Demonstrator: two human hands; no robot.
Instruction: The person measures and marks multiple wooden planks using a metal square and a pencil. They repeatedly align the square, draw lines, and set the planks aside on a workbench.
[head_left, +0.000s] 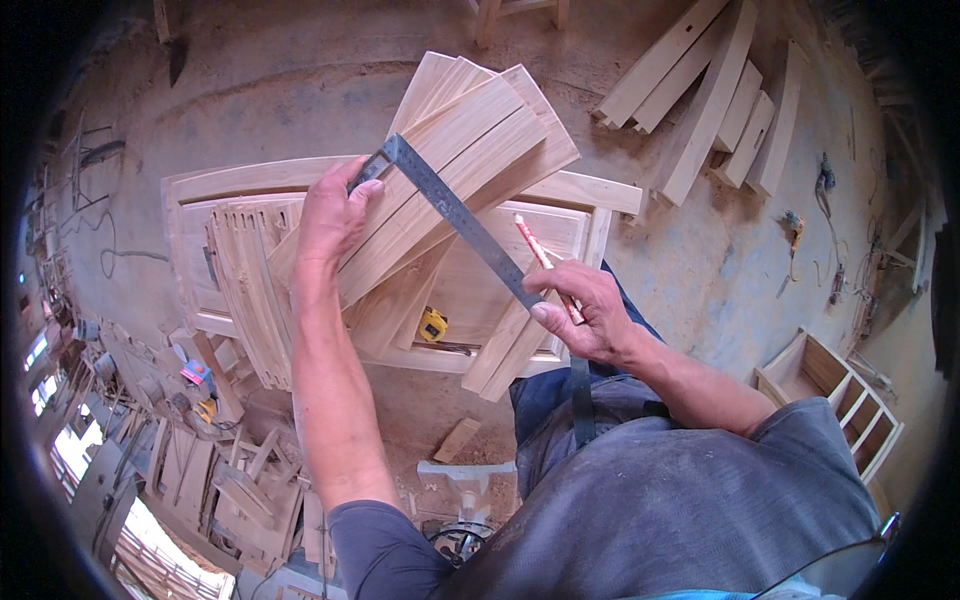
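Observation:
A metal carpenter's square [462, 218] slants across a fanned stack of pale wooden boards [480, 130]. My left hand [335, 212] grips its short arm at the upper left corner, thumb on top. At the other end, my right hand [590, 308] pinches the long blade's tip between thumb and fingers. That same hand also holds a red-and-white pencil [532, 241], which points up and left. Beneath the stack lies a framed wooden panel [617, 196]. A yellow tape measure [433, 324] rests on it, below the boards.
Grooved wooden strips [250, 300] lean together left of my forearm. Long mortised beams [705, 110] lie on the floor at the far right. A power tool [793, 228] with a cord and an open wooden drawer-like frame [835, 390] are at the right. Offcuts [255, 490] crowd the lower left.

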